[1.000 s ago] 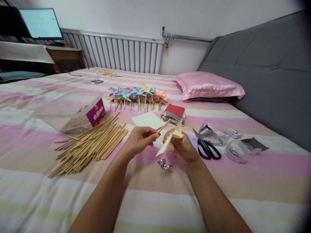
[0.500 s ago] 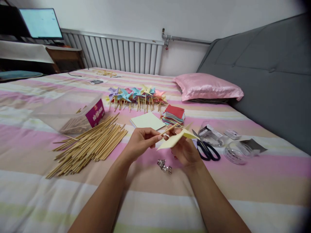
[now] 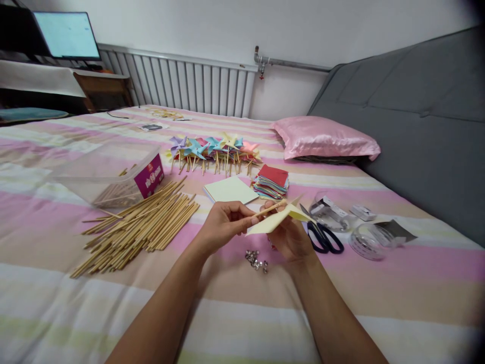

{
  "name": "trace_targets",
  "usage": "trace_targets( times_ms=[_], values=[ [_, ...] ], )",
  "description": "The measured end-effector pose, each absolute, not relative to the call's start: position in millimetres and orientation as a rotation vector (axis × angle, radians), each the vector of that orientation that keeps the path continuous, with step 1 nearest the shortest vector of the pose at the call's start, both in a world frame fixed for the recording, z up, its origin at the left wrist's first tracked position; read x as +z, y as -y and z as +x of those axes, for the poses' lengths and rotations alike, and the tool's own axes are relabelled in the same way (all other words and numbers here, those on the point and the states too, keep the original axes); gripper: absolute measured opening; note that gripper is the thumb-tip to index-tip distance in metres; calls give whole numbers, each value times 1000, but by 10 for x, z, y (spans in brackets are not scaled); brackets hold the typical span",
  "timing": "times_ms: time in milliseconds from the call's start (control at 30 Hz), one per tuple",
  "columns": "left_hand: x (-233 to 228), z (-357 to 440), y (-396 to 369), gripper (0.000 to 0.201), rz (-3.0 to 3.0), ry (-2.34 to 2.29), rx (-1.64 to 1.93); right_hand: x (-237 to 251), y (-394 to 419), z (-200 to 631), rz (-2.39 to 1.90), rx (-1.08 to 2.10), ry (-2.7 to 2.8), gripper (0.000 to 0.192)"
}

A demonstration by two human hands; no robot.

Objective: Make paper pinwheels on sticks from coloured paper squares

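Observation:
Between thumb and fingers, my left hand (image 3: 227,225) grips a thin wooden stick (image 3: 270,208) that points up to the right. My right hand (image 3: 290,240) is closed on a pale yellow paper pinwheel (image 3: 275,221), partly hiding its fingers behind the folded blades. The stick's far end lies against the middle of the pinwheel; whether the two are joined I cannot tell. Below the hands, a small heap of shiny metal pins (image 3: 256,260) rests on the striped bedsheet. Dark-handled scissors (image 3: 325,237) lie just right of my right hand.
Loose wooden sticks (image 3: 140,230) lie at the left beside a clear plastic box (image 3: 109,162). Finished pinwheels (image 3: 212,146) are piled farther back. Pale paper sheets (image 3: 230,189) and a coloured paper stack (image 3: 271,180) sit beyond my hands. Clear round containers (image 3: 367,241) stand at the right.
My left hand has shifted slightly right, bringing the stick's end closer to the middle of the pinwheel. My right hand keeps its hold nearly in place.

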State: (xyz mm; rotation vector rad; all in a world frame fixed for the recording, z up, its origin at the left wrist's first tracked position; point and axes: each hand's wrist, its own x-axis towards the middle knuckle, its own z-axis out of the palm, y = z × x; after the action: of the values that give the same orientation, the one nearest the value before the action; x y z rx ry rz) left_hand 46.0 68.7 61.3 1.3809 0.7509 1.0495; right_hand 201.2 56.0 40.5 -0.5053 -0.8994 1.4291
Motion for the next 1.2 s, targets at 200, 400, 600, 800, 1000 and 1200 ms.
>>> trace_targets(
  times_ms=[200,400,600,800,1000,1200],
  values=[
    [575,461,-697,26,1389,-733,1040,376,-577,2017,-487,1436,868,24],
    [589,451,-685,24,1409,-713,1017,376,-574,2018,-483,1435,882,23],
    [584,447,-683,24,1418,-707,1001,358,-581,2026,-535,1389,925,27],
    [587,447,-682,23,1421,-707,1000,356,-583,2028,-514,1395,941,26],
    [606,480,-662,21,1404,-691,1002,366,-579,2013,-507,1385,912,29],
    [570,505,-664,21,1377,-659,982,358,-575,2025,-454,1404,883,26]
  ],
)
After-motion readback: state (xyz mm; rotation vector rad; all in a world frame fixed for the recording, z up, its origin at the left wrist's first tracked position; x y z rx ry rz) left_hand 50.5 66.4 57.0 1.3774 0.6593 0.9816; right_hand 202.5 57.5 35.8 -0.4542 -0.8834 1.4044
